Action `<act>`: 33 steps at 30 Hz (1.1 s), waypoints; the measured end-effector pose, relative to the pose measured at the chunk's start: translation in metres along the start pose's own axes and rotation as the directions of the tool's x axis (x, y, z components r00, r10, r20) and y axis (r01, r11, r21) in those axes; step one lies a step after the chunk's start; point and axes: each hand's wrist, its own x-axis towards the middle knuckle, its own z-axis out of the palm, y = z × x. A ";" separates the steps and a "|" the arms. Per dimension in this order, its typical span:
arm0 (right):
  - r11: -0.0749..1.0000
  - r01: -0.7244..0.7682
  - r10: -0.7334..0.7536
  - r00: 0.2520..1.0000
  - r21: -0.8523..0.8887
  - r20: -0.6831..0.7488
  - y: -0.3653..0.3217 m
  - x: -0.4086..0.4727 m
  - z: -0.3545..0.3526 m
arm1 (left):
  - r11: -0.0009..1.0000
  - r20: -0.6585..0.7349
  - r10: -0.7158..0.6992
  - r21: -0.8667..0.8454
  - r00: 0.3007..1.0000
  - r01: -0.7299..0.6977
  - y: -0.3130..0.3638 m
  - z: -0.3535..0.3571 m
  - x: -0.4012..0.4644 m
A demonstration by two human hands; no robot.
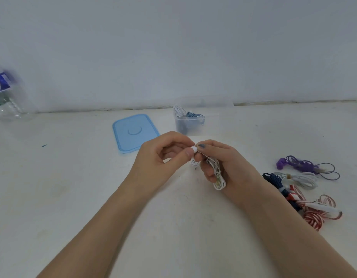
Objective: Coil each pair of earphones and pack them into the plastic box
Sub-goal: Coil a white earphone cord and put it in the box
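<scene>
White earphones (pixel 217 173) held between both hands, above the table (pixel 73 197).
The right hand (pixel 229 167) curls around the coiled cable; the left hand (pixel 163 155) pinches its white earbud, near the plastic box (pixel 190 122).

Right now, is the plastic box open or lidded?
Open. The plastic box has no lid on; white and blue earphones show inside it. Its blue lid lies flat on the table to its left.
</scene>
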 end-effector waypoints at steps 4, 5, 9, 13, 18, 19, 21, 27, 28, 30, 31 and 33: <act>1.000 -0.005 0.005 1.000 -0.014 0.004 -0.001 -0.001 -0.001 | 1.000 0.017 -0.016 0.001 1.000 0.016 -0.001 -0.001 0.000; 1.000 -0.005 0.005 1.000 -0.012 0.002 -0.001 -0.001 -0.001 | 1.000 0.020 -0.012 0.013 1.000 0.012 -0.001 -0.001 0.000; 1.000 -0.008 0.008 1.000 0.000 0.004 -0.001 0.000 -0.002 | 1.000 0.029 -0.013 0.019 0.999 0.012 0.001 -0.001 0.000; 1.000 0.002 -0.002 1.000 -0.004 0.009 0.002 0.001 -0.003 | 1.000 0.014 -0.020 -0.005 1.000 0.020 -0.001 0.000 -0.001; 1.000 0.021 -0.021 1.000 0.002 0.005 0.004 0.002 -0.003 | 0.997 0.021 -0.045 -0.068 0.999 0.046 -0.002 0.001 0.000; 1.000 0.024 -0.024 1.000 -0.005 0.002 0.004 0.002 -0.003 | 0.996 0.023 -0.049 -0.075 0.999 0.050 -0.002 0.002 0.000; 0.999 0.030 -0.030 1.000 -0.030 -0.005 0.004 0.003 -0.002 | 0.993 0.025 -0.065 -0.093 0.998 0.067 -0.003 0.002 0.000; 0.996 0.013 -0.020 0.997 -0.084 -0.076 0.001 0.000 0.001 | 0.989 0.015 -0.150 -0.006 0.989 0.151 0.000 -0.001 0.005; 0.996 -0.002 -0.006 0.995 -0.088 -0.097 -0.001 0.000 0.002 | 0.985 0.021 -0.169 0.043 0.985 0.168 0.001 -0.003 0.009; 0.991 -0.013 -0.004 0.992 -0.130 -0.127 -0.009 0.002 0.005 | 0.972 0.042 -0.191 0.145 0.981 0.183 0.007 -0.007 0.023; 0.986 0.001 -0.025 0.990 -0.170 -0.139 -0.016 0.007 0.006 | 0.966 0.048 -0.192 0.184 0.980 0.181 0.011 -0.010 0.034; 0.968 0.040 -0.083 0.983 -0.249 -0.166 -0.036 0.020 0.007 | 0.960 0.051 -0.199 0.210 0.979 0.184 0.018 -0.014 0.058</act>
